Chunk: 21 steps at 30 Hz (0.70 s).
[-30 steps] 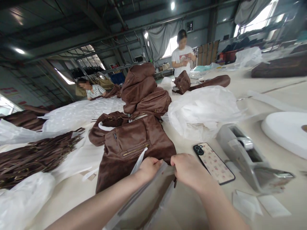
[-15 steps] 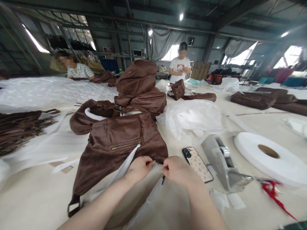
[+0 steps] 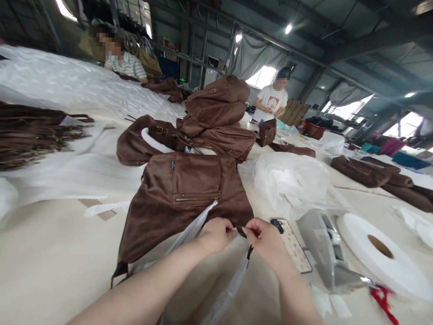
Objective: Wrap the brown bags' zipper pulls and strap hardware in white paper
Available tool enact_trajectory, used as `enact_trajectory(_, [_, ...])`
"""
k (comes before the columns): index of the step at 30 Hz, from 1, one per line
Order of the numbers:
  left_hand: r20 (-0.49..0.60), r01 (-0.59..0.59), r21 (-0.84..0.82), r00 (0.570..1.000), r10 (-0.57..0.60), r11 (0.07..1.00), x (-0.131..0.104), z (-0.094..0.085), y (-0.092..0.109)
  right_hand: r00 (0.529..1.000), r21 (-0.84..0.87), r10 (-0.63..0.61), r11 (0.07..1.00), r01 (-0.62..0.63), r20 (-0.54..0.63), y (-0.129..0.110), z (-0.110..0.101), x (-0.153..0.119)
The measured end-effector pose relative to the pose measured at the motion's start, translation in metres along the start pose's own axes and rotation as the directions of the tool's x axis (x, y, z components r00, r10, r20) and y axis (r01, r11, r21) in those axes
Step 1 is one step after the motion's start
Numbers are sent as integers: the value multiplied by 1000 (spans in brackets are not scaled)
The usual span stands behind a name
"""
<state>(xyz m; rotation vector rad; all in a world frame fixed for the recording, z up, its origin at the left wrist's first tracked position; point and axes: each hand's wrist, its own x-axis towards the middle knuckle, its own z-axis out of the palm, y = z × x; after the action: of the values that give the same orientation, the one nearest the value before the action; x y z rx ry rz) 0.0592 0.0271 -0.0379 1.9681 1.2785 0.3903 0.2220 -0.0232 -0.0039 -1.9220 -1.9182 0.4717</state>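
Observation:
A brown leather-look handbag (image 3: 199, 176) lies flat before me, with a brass zipper (image 3: 196, 199) across its front. A long white strip (image 3: 194, 225) hangs from the zipper's pull end and passes behind my left forearm. My left hand (image 3: 219, 234) is closed in a pinch at the bag's lower right corner, with a bit of white strip at its fingertips. Close beside it, my right hand (image 3: 265, 239) pinches at the same corner; its fingers partly hide the hold. Below the right hand dangles a dark strap end with white wrapping (image 3: 233, 284).
Brown bags (image 3: 216, 113) are piled behind. To the right lie clear plastic (image 3: 291, 176), a phone (image 3: 294, 246), a grey tape dispenser (image 3: 321, 243), a white roll (image 3: 358, 243) and a red-handled tool (image 3: 384, 302). Dark straps (image 3: 30, 135) lie left. Two people (image 3: 272, 99) stand across the table.
The view has tilted and shifted, so everything sits further right or lower. Both hands stay pinched at the bag's corner, with my right fingers slightly more spread.

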Motion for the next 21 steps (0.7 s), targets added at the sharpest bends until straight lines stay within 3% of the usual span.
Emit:
enact_trajectory(4, [7,30,-24,1000,-30,999,4,-2,-3,998,13,-57,998,56,32,-3,13,-5])
enact_trajectory(7, [4,28,-18,1000,-28,999,4,-1,-5,996,-115,-14,993,24,86,-6,20,-10])
enact_trajectory(9, [5,24,-6,1000,-24,1000,4,0,-5,999,-225,-25,974,33,39,-9,25,-13])
enact_trajectory(13, [23,9,39,1000,-10,999,4,-1,-4,984,-365,-173,919,150,-31,-10,34,-11])
enact_trajectory(17, [-13,4,154,1000,-2,988,-5,-4,7,962,-348,-273,904,249,-21,-2,36,-6])
enact_trajectory(21, [-5,-170,440,981,192,882,-23,-3,27,957,-253,-283,932,259,-66,7,34,-4])
